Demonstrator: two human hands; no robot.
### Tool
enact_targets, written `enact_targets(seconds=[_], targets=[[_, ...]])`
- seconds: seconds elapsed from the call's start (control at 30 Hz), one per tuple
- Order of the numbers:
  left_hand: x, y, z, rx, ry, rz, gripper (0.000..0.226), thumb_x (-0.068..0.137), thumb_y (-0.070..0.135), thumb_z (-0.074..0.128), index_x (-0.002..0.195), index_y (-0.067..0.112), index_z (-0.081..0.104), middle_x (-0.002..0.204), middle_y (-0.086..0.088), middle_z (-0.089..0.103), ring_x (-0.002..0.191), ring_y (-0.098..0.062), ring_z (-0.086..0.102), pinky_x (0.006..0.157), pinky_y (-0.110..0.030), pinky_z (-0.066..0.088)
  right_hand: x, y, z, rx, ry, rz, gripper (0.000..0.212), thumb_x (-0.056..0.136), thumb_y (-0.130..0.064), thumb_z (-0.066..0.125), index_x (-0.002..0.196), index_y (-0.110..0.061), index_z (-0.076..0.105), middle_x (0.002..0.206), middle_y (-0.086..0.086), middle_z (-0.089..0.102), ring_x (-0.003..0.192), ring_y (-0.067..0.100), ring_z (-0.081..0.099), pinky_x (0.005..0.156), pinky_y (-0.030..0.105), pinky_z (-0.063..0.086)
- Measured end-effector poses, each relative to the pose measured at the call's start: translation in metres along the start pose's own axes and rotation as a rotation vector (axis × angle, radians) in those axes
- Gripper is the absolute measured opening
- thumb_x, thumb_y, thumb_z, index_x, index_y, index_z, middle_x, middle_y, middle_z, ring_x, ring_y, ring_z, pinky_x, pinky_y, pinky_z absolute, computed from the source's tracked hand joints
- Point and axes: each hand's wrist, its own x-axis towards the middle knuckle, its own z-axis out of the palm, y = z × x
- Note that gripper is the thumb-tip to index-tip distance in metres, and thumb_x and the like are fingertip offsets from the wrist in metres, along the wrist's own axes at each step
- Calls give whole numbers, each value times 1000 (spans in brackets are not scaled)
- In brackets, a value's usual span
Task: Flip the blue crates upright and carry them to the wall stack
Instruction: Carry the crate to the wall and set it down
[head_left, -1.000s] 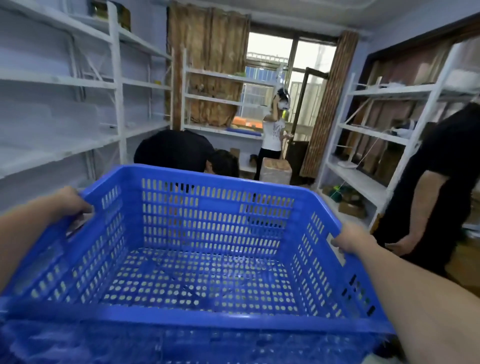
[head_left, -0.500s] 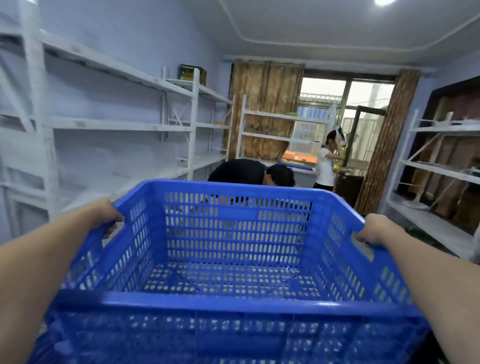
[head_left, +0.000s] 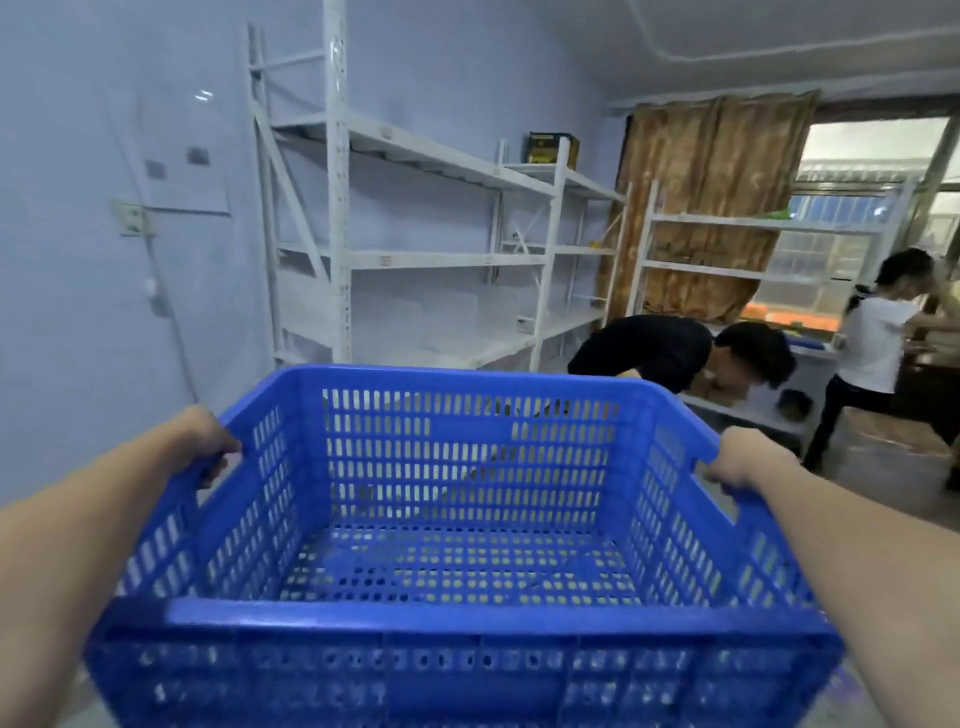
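Observation:
A large blue perforated crate (head_left: 467, 499) fills the lower half of the head view, upright with its open top facing me and nothing inside. My left hand (head_left: 205, 441) is curled over the rim at the left handle cut-out. On the opposite side, my right hand (head_left: 745, 462) grips the rim at the right handle. I hold the crate off the floor in front of me at about waist height. No stack of crates shows in this view.
White metal shelving (head_left: 415, 249) runs along the pale blue left wall (head_left: 78, 312). A person in black (head_left: 670, 348) bends over just beyond the crate. Another person in a white top (head_left: 872, 348) stands at the far right near the window and brown curtain (head_left: 711, 208).
My view has swung to the left, bringing the left wall and shelving toward the middle. The two people have slid to the right. Both hands keep the same grip on the crate.

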Motion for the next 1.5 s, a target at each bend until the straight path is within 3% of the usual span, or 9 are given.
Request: enact_targets(seconds=[0.17, 0.27, 0.43, 0.67, 0.8, 0.87, 1.1, 1.33, 1.5], targets=[[6, -55, -47, 0, 98, -121, 18, 93, -8, 48, 77, -6, 40, 53, -12, 39, 45, -18, 34, 44, -25, 33, 43, -89, 30, -43, 2, -191, 13, 73, -20, 62, 70, -7, 66, 62, 2, 70, 56, 16, 61, 64, 27, 54], [1, -79, -74, 14, 185, -200, 8, 94, -5, 48, 91, -8, 41, 55, -13, 38, 47, -19, 34, 46, -29, 31, 66, -148, 45, -25, -27, -280, 15, 73, -18, 62, 61, -8, 60, 46, 0, 63, 48, 14, 62, 53, 20, 47], [-18, -108, -126, -8, 362, -299, 9, 94, -5, 48, 95, -9, 41, 57, -14, 39, 48, -20, 33, 47, -31, 30, 80, -253, 65, 10, -55, -449, 18, 75, -23, 65, 69, -7, 57, 67, 5, 65, 66, 21, 67, 66, 28, 53], [-64, -165, -205, -67, 604, -416, 8, 93, -6, 49, 93, -10, 42, 58, -14, 39, 48, -21, 33, 47, -29, 30, 54, -397, 90, 43, -108, -675, 14, 76, -23, 62, 79, -10, 66, 63, 3, 70, 69, 21, 69, 70, 29, 55], [-85, -212, -256, -90, 682, -491, 10, 93, -6, 49, 84, -6, 44, 57, -14, 41, 46, -20, 35, 34, -22, 34, 16, -483, 102, 48, -118, -806, 10, 78, -21, 63, 77, -12, 62, 62, 2, 67, 65, 20, 66, 66, 28, 52], [-91, -239, -283, -122, 709, -514, 11, 93, -5, 50, 83, -5, 45, 57, -14, 41, 47, -20, 35, 39, -24, 34, -5, -526, 111, 31, -122, -857, 11, 78, -22, 64, 81, -11, 65, 62, 1, 67, 66, 20, 67, 69, 28, 54], [-77, -332, -381, -204, 764, -568, 11, 94, -6, 47, 84, -6, 43, 55, -11, 36, 47, -19, 33, 45, -27, 33, -83, -669, 150, 2, -177, -924, 14, 81, -21, 63, 73, -12, 56, 61, 4, 68, 70, 23, 70, 76, 35, 59], [-39, -396, -460, -246, 793, -574, 16, 97, -2, 44, 82, -2, 39, 54, -12, 34, 47, -19, 31, 46, -27, 32, -135, -760, 173, -15, -169, -931, 16, 85, -24, 59, 76, -12, 56, 63, 2, 66, 59, 18, 63, 51, 25, 44], [-5, -433, -489, -211, 801, -590, 9, 95, -4, 46, 88, -8, 42, 47, -13, 37, 26, -18, 34, 30, -21, 34, -143, -821, 197, -20, -183, -934, 13, 82, -22, 62, 78, -9, 58, 61, 5, 67, 66, 24, 69, 69, 32, 57]])
